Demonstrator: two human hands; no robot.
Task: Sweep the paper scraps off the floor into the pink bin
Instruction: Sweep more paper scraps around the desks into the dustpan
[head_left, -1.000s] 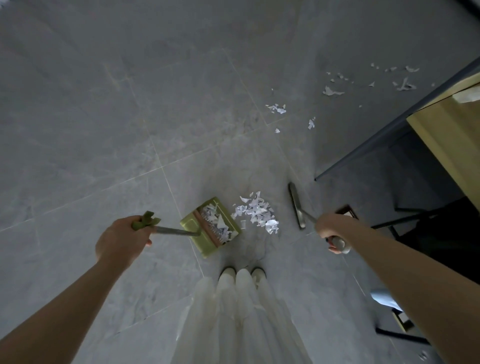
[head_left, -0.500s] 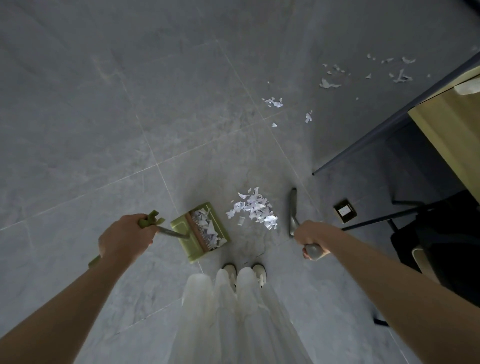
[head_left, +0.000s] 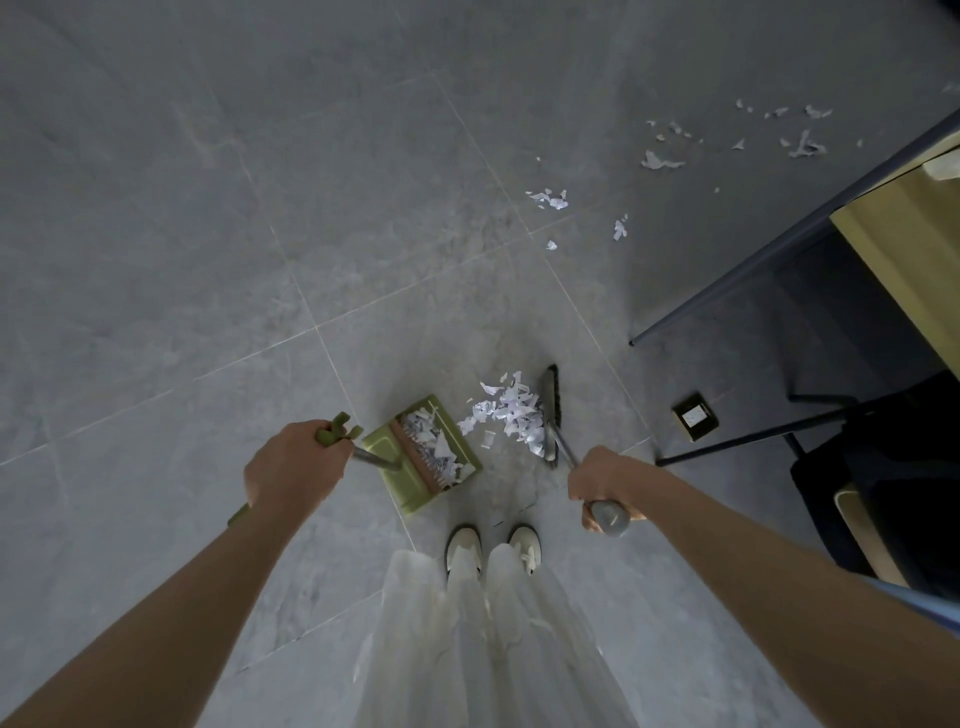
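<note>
My left hand (head_left: 293, 467) grips the handle of a green dustpan (head_left: 423, 454) that stands on the grey floor and holds several white scraps. My right hand (head_left: 602, 486) grips the grey handle of a broom (head_left: 551, 413), whose dark head touches the right side of a pile of paper scraps (head_left: 506, 413). The pile lies between broom and dustpan mouth. More loose scraps (head_left: 550, 199) lie farther off, and another scattered group (head_left: 802, 143) at the upper right. The pink bin is not in view.
A wooden desk (head_left: 904, 270) with dark metal legs stands at the right, a dark chair (head_left: 883, 493) beneath it. A small floor socket (head_left: 693, 415) sits near the desk leg. My white shoes (head_left: 493, 545) stand just behind the dustpan.
The broom head has swung left and now touches the pile, pushing it toward the dustpan. The dustpan and my left hand stayed nearly in place.
</note>
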